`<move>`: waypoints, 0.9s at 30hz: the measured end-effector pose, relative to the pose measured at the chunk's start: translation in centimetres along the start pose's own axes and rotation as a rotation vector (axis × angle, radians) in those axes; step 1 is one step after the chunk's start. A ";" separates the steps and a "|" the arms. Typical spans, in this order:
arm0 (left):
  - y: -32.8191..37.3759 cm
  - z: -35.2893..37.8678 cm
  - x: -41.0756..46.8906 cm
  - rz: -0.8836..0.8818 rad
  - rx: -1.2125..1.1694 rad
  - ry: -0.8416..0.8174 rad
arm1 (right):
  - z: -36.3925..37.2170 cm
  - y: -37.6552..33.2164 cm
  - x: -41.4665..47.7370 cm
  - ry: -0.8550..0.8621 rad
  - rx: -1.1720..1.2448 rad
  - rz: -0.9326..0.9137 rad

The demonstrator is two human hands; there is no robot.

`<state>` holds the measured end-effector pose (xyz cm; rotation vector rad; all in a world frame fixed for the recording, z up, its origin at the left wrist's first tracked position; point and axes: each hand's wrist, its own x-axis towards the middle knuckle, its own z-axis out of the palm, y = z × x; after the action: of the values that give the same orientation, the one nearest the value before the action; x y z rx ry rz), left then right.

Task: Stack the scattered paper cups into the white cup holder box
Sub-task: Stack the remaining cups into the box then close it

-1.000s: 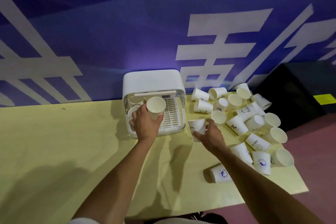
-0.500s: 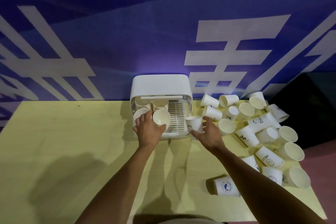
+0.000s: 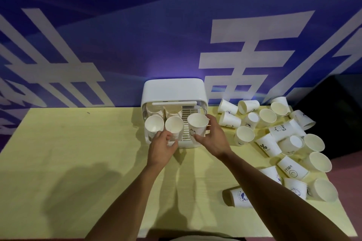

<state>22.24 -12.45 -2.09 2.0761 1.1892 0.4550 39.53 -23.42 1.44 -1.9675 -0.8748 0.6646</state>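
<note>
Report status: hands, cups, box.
Left hand grips middle stack in box. Right hand holds cup over box's right slot. Loose cups lie right; path clear.

Dim, bluish light. A pale glow brightens the wall (image 3: pixel 168 64) above the white box (image 3: pixel 173 89); broad soft shadows cross the table (image 3: pixel 78 143) lower left. Edges bend; detail looks soft.
</note>
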 end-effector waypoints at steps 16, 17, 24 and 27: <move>-5.6 -0.2 -0.7 -0.167 -0.005 -0.298 | 5.4 -3.7 1.7 -0.026 -0.019 -0.186; -5.9 -0.3 -0.8 -0.173 -0.009 -0.294 | 5.7 -3.6 1.7 -0.026 -0.039 -0.174; -7.3 -0.9 -1.0 -0.206 -0.032 -0.275 | 7.3 -2.8 2.3 -0.031 -0.156 -0.093; -7.8 -0.8 -1.1 -0.212 -0.044 -0.276 | 7.7 -2.8 2.4 -0.037 -0.221 -0.083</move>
<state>16.40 -10.43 -7.07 1.8771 1.2026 0.0900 34.56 -16.76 -0.20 -2.1059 -1.0862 0.5778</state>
